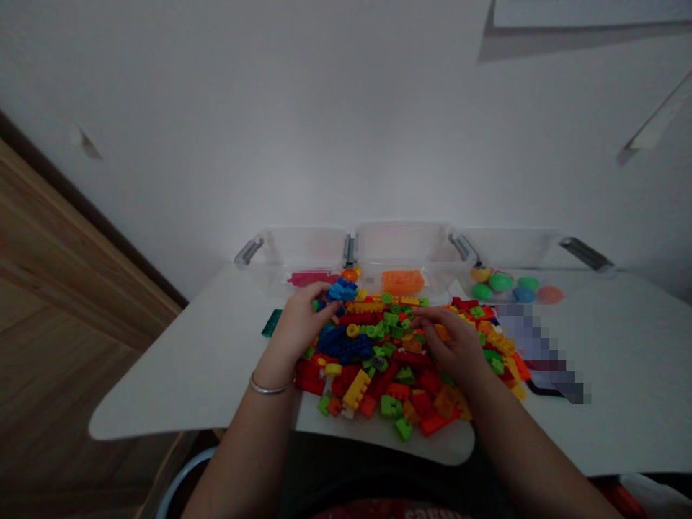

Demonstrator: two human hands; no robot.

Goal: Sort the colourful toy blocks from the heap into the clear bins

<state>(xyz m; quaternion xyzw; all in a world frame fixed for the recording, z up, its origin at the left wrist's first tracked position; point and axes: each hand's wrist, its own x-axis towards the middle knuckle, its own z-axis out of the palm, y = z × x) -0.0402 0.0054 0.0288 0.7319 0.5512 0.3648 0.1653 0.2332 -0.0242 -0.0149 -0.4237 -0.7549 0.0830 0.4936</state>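
My left hand, with a silver bangle at the wrist, is closed around several blue building blocks at the left of the pile. Over the middle right of the heap, my right hand has its fingers bent down among the pieces; what its fingertips touch is too small to make out. Between the hands lie green blocks, and a dark blue block sits below the left fingers. A yellow block and red blocks lie toward the front of the pile.
Three clear bins stand against the wall: the left bin holds pink and orange pieces, the middle bin an orange block, the right bin coloured rounded pieces. A teal piece lies left of the pile. The white table's rounded edge is nearby.
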